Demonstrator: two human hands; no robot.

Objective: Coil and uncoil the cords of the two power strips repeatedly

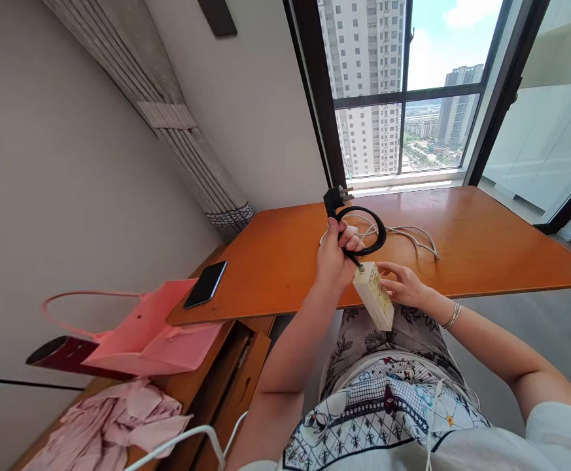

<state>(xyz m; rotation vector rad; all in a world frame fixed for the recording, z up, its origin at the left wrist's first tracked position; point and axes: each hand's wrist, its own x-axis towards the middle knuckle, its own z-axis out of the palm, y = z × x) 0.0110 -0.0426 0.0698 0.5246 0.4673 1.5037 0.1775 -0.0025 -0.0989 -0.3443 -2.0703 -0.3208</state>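
Left hand point(334, 258) clenched around a looped black rubbery cable point(382, 229), coil standing out to the right of the fist. Black plug with metal prongs point(335, 198) sticks up above that hand, prongs toward the window point(366, 134). Cable runs down into a cream rectangular power strip point(377, 302) — strip tilted, at the table's near edge, lower end over the person's lap. Right hand point(405, 286) at the strip's right side, fingers loosely bent, fingertips at its face; can't tell if it grips or only touches. Silver-coloured bracelet point(453, 314) on the right wrist.

Thin white cable point(436, 254) lies loose on the orange-brown wooden table point(285, 261), behind the hands. Black-screened phone point(205, 284) flat near the table's left end. Left of that: pink bag with handle point(142, 333), dark red cylindrical object point(64, 353) beside it, crumpled pale pink cloth point(123, 418) nearer — gathered grey curtain point(177, 140) behind.
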